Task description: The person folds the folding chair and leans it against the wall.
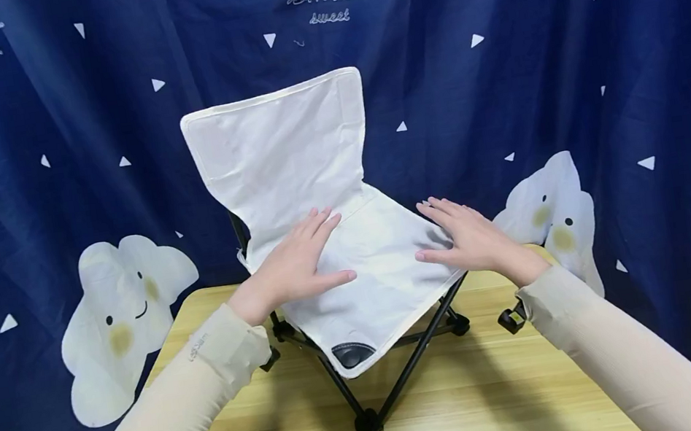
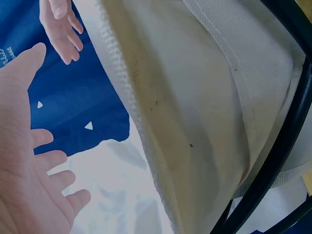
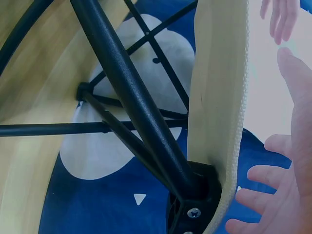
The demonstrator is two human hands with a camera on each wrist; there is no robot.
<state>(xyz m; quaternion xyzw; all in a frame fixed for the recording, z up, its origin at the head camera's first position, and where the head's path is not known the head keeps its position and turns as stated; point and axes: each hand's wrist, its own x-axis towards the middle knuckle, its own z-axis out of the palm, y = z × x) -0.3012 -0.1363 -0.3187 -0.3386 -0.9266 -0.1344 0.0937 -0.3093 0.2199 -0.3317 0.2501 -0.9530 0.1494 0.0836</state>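
Note:
A folding camping chair with white fabric (image 1: 283,150) and a black metal frame (image 1: 422,346) stands unfolded on the wooden table. My left hand (image 1: 292,263) is over the left side of its seat, fingers extended and thumb pointing inward. Over the right side of the seat is my right hand (image 1: 471,238), also with fingers spread and nothing in its grasp. In the left wrist view, the left hand (image 2: 29,165) lies beside the stitched fabric edge (image 2: 117,87). The right wrist view has the right hand (image 3: 297,161) near a screwed black corner joint (image 3: 195,195).
Under the chair is the light wooden tabletop (image 1: 495,386), with the chair's black foot (image 1: 368,426) close to its front. A dark blue curtain (image 1: 461,96) with clouds and triangles hangs behind. Small black devices (image 1: 512,317) sit at both wrists.

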